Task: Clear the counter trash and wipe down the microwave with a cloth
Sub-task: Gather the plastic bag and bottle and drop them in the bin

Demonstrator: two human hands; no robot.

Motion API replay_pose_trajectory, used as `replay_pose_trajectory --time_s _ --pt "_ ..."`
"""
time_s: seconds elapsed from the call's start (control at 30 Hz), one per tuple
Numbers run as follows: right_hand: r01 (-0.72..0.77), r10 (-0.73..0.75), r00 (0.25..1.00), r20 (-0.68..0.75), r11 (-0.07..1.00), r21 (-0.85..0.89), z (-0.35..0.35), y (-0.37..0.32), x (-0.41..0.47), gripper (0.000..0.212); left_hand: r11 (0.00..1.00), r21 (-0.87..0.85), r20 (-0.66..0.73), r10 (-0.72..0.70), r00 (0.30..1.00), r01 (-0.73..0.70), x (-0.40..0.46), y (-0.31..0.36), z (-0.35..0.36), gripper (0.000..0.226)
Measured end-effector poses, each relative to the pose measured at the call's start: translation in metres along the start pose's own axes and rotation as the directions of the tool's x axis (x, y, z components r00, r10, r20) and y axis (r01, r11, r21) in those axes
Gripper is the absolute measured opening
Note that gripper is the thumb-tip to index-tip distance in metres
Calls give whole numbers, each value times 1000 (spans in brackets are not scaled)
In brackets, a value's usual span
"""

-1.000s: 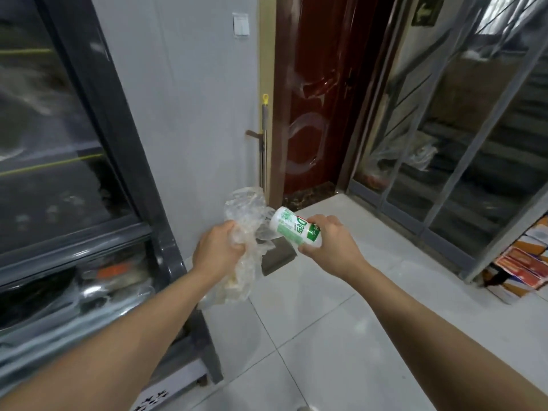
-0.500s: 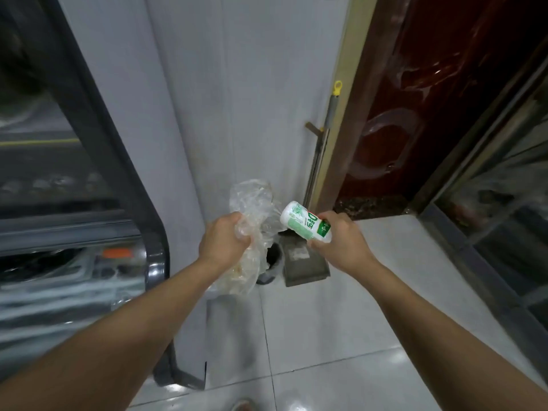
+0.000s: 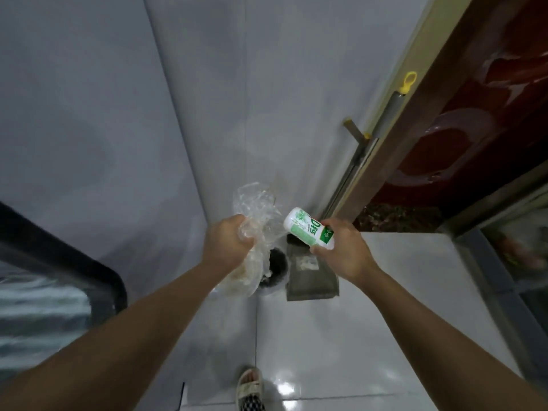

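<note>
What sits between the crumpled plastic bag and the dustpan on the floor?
In the head view, a small dark bin stands between the plastic bag and the dustpan.

The light was dim, cool and even. Bright glare spots lay on the glossy floor tiles (image 3: 284,390) near the bottom. Wide-angle distortion bent the edges, and motion blur smeared the left side.

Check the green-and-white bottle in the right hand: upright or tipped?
Tipped. The bottle lies nearly on its side in the right hand, one end pointing up-left toward the plastic bag. Full or empty: cannot tell.
</note>
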State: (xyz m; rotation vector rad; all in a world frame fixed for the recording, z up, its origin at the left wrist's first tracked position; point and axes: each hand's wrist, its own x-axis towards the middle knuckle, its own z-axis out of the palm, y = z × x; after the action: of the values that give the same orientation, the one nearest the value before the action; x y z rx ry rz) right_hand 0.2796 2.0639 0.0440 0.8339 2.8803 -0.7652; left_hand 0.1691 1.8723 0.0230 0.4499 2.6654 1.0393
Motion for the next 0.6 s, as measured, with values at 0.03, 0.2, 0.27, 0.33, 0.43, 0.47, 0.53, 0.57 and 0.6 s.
replay_pose_trajectory --time_s 0.03,0.2,0.27,0.33,0.43,0.47,0.53,0.57,0.6 --pt "0 0 1000 9 1000 4 4 3 13 55 1000 3 0 -16 1000 16 10 -1 4 12" --pt "55 -59 995 85 997 47 24 19 72 55 989 126 48 -87 995 80 54 -9 31 8" --pt "75 -81 991 104 995 62 29 24 90 55 985 121 58 -129 990 121 63 -13 40 11" --pt "84 -93 984 155 995 62 37 32 117 54 976 149 81 -174 981 161 77 -18 54 16" --pt "116 -125 968 220 992 55 49 43 158 52 958 126 83 -270 959 258 94 -23 75 19" --pt "136 -145 960 239 989 54 53 46 172 53 949 109 73 -306 949 297 99 -26 83 24" --pt "174 -178 943 281 984 39 64 54 198 53 923 77 55 -382 923 377 108 -28 99 38" --pt "189 -189 935 299 982 30 71 59 209 54 910 69 48 -412 910 409 113 -29 107 39" --pt "205 -203 928 312 978 29 78 63 220 54 899 61 42 -436 899 434 118 -30 116 39"
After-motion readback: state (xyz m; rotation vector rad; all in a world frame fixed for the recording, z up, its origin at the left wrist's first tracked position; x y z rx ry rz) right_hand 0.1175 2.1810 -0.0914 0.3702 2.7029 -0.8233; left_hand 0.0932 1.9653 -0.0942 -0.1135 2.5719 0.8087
